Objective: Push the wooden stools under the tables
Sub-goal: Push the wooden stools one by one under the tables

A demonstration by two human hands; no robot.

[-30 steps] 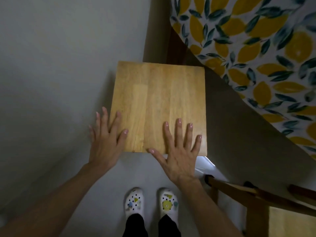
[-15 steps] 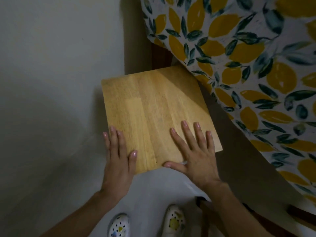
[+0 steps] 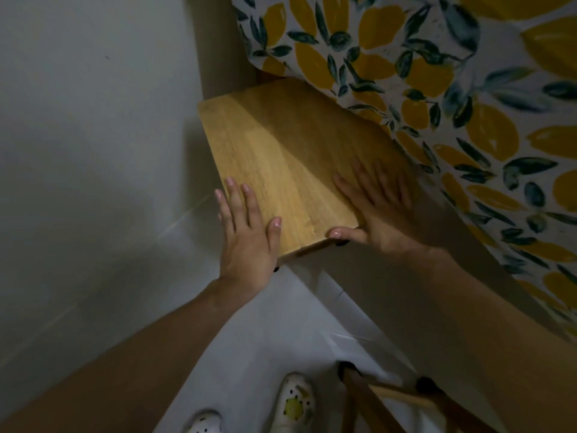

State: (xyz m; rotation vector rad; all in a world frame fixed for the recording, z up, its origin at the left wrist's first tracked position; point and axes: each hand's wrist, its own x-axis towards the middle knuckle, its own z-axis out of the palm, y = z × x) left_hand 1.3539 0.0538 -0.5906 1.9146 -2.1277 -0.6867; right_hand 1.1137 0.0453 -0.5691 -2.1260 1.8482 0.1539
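A wooden stool (image 3: 274, 151) with a square light-wood seat stands between the wall and a table covered by a lemon-print cloth (image 3: 468, 104). Its far right corner lies under the hanging cloth. My left hand (image 3: 246, 232) rests flat on the seat's near left corner, fingers apart. My right hand (image 3: 374, 207) lies flat on the near right part of the seat, in the table's shadow, with the thumb hooked along the near edge. Neither hand grips the seat.
A pale wall (image 3: 93, 151) runs close along the left. A second wooden stool (image 3: 406, 398) shows at the bottom right, partly out of frame. My feet in white clogs (image 3: 293, 404) stand on the pale floor (image 3: 281, 323).
The stool has slid forward and to the right, so its far corner now sits under the cloth. Both hands moved with it, staying flat on the seat.
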